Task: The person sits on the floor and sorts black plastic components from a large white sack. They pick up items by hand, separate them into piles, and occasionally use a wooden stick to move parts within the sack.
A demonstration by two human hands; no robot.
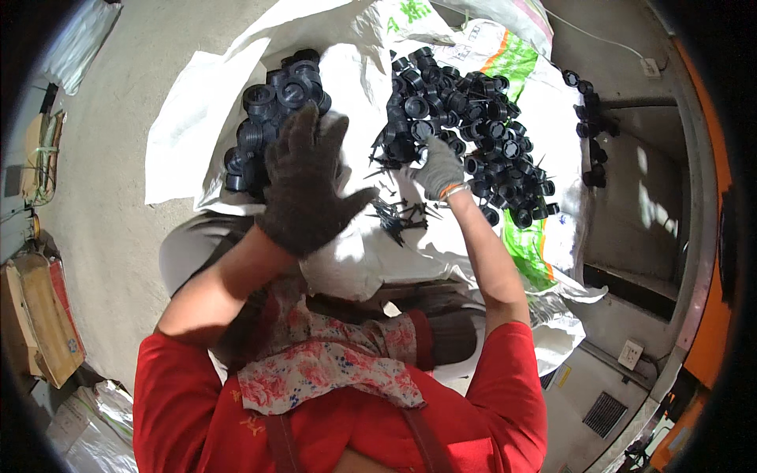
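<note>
My left hand (307, 183), in a dark knitted glove, is raised with fingers spread, nothing in it. Behind it several black ribbed plastic caps (294, 91) lie heaped in an opened white woven sack (177, 130). My right hand (440, 168), in a grey glove, reaches to the left edge of a wide pile of black plastic rings or caps (494, 142) on white sheeting; its fingertips are at the pieces, and whether it grips one cannot be told. Thin black plastic offcuts (396, 222) lie in a small heap between my hands.
More black caps (591, 127) lie past the sheet's right edge. A green-and-white printed woven sack (529, 251) is under the pile. Cardboard (50, 319) stands at the left, a wall socket (631, 353) at the lower right, and an orange machine edge (704, 236) at the far right.
</note>
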